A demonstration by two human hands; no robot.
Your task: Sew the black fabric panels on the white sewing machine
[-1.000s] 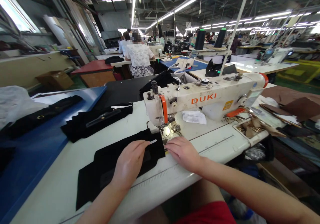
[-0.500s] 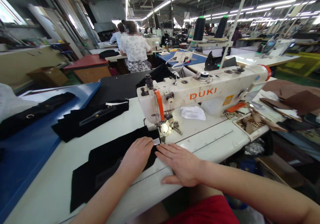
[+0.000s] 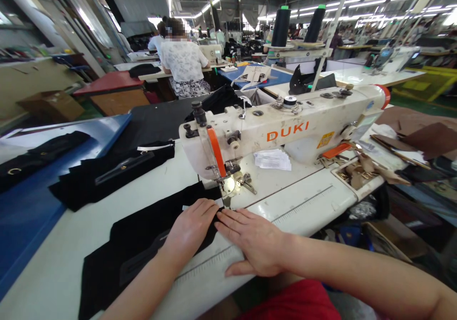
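Both hands rest on a black fabric panel (image 3: 143, 227) at the needle end of a white sewing machine (image 3: 250, 136). My left hand (image 3: 191, 227) lies over the panel's right part, fingers extended and pressed on the cloth; its thumb is hidden. Small white bits, perhaps a label, show beside its fingers. My right hand (image 3: 253, 241) is flat, with its fingertips on the panel's right edge and its thumb spread over the white table. A dark strip (image 3: 139, 258) lies on the panel, partly under my left forearm. The lit needle area (image 3: 228, 186) is just beyond my fingertips.
Stacked black pieces (image 3: 117, 170) lie left of the machine, beside a blue surface (image 3: 71, 172). White labels (image 3: 272, 159) sit on the machine bed. A tray of metal parts (image 3: 359, 172) stands right. A person (image 3: 183, 65) sits ahead, facing away.
The view has shifted, so the machine and cloth appear farther left. My left hand has moved slightly right over the panel, showing a white bit on its left. My right hand stays on the edge.
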